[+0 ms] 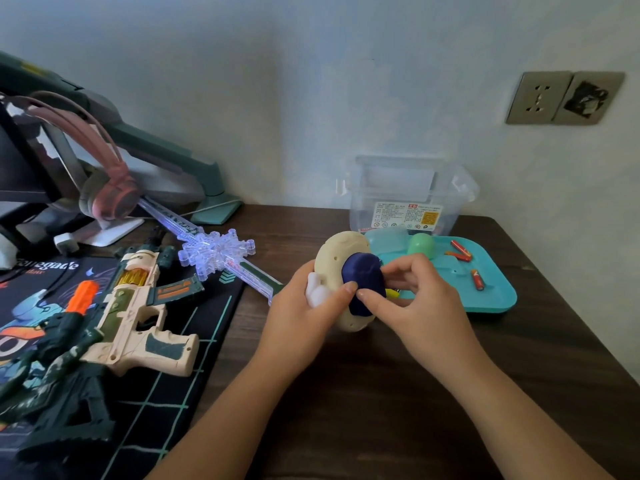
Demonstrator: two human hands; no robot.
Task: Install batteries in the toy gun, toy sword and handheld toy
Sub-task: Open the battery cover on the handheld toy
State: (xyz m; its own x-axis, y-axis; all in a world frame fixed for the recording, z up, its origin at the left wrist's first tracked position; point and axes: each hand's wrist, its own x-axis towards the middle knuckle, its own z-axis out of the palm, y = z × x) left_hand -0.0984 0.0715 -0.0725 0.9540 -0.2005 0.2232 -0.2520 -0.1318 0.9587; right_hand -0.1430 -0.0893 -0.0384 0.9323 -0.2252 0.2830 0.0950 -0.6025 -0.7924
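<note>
The handheld toy (341, 258), just left of the teal tray (491, 292), is gripped by the left hand (304, 313), its navy cover (362, 275) pinched by the right hand (408, 299). Light, stiff, smooth plastic is judged; a rim hold is advised.

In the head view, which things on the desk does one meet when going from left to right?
From the left: toy gun → toy sword → handheld toy → teal tray carrying loose batteries.
</note>
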